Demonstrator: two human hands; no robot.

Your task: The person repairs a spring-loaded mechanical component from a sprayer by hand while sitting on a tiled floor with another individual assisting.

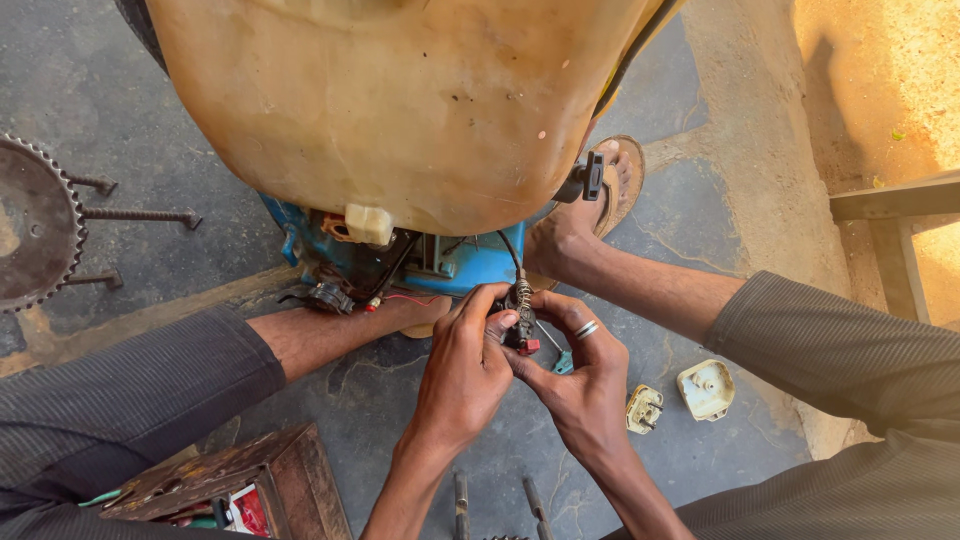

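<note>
Both my left hand (pixel 462 372) and right hand (pixel 580 378) pinched the small black-and-red spring-topped switch part (pixel 521 318); seating it seemingly demanded a steadier, finer grip.

Two hands: left hand (pixel 462 375), right hand (pixel 580 375), both at 6 o'clock on one small red-and-black part (pixel 520 335). One yellowish tank (pixel 400 100) at 12. One toothed sprocket (pixel 30 225) at 9. Two cream plug halves at 4: (pixel 645 408), (pixel 706 389). One rusty wooden box (pixel 250 475) at 7. One ring (pixel 587 329).

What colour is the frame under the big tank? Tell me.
Blue, worn and grimy; the frame below the yellowed plastic tank shows best in the head view.
</note>
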